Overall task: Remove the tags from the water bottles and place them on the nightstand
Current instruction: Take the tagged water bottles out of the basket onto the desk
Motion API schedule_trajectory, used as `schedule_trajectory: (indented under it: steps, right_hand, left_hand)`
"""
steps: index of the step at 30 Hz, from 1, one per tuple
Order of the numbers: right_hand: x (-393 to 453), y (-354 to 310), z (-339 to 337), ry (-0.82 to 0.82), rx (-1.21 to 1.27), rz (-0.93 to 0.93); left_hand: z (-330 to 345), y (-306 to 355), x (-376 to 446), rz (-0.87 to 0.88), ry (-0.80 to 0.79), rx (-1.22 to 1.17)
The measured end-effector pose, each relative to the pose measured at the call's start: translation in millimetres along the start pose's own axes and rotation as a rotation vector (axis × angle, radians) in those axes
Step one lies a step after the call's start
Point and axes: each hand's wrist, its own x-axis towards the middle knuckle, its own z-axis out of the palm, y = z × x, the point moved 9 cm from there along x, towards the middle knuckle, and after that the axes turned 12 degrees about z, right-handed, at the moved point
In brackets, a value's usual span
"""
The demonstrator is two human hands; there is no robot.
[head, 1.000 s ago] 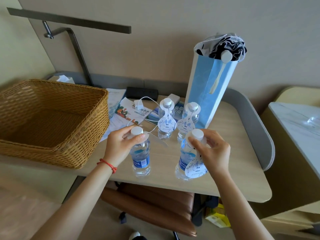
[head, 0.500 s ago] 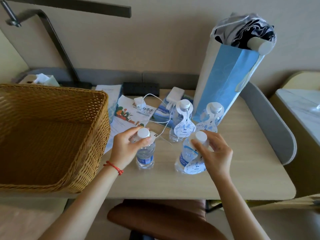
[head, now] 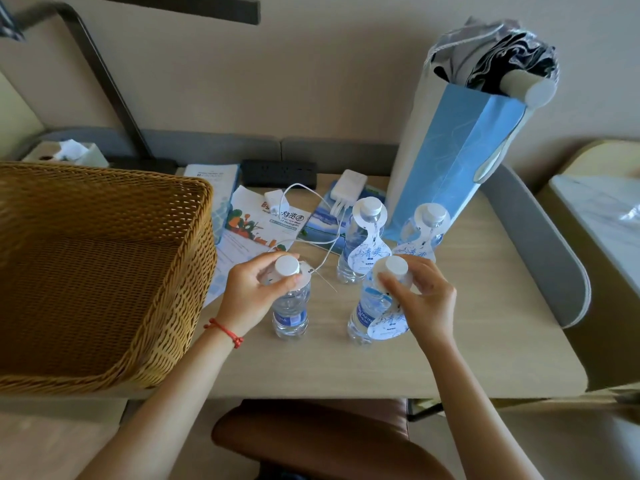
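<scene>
A pale wooden table [head: 485, 306] with a grey padded rim is seen from the head camera, set against a beige wall. The left hand [head: 258, 291] is curled around the neck of the front-left bottle [head: 290, 311], its fingers pinching the white tag [head: 304, 273] under the cap. The right hand [head: 424, 299] is closed loosely on the front-right bottle [head: 367, 313], whose tag [head: 388, 323] hangs down its side. Two more tagged bottles [head: 360, 244] are stood just behind. A wicker basket [head: 104, 271] is placed at the left, a blue paper bag [head: 460, 168] at the back, with brochures [head: 256, 230] and a charger cable [head: 311, 199] between.
</scene>
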Motion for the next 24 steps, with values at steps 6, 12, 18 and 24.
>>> schedule_trajectory:
  steps: [6,12,18,24]
  right_hand:
    - [-1.6,1.6,-1.6,-0.069,0.021,-0.015]
    - [-4.4,5.8,-1.0,-0.097,0.03,-0.023]
    - [-3.2,11.1,-0.5,-0.117,0.042,0.001]
    - [-3.0,11.0,-2.2,-0.153,0.043,0.031]
  left_hand:
    - [3.4,3.3,-4.2,-0.021,0.022,0.002]
    - [4.4,4.0,-8.7,-0.024,0.067,-0.007]
    - [-0.6,13.9,-13.6,-0.01,0.113,-0.057]
    - [-10.4,34.3,-24.3,0.009,0.192,-0.088]
